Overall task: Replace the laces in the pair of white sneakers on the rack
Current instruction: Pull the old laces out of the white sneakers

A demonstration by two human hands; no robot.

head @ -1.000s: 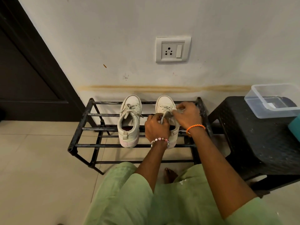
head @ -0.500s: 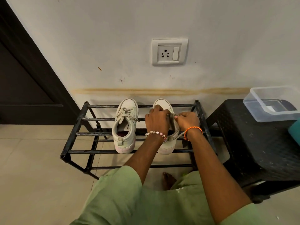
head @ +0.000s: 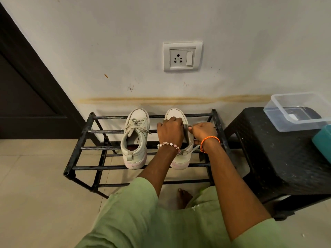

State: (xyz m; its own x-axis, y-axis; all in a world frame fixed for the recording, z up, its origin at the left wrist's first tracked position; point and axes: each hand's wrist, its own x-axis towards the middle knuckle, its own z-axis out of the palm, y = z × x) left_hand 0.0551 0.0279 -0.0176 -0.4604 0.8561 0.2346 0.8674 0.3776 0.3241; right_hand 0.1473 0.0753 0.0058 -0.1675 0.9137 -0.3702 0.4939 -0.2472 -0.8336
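The left hand (head: pixel 170 130) curls over the laced front of the right sneaker (head: pixel 180 158), fingers bent around it. The right hand (head: pixel 203 130) pinches the lace (head: pixel 196 147) at that shoe's right side. The left sneaker (head: pixel 135 140), laces tied, stands just beside it on the black rack (head: pixel 84 147), toes toward the far wall. A black stool (head: pixel 279 158) at right carries a clear plastic box (head: pixel 293 111).

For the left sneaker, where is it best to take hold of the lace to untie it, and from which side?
Probably pinch a loose lace end beside the bow on the left sneaker, coming from above. The knot sits exposed on top of the tongue, and the ends trail sideways, free of the rack bars.
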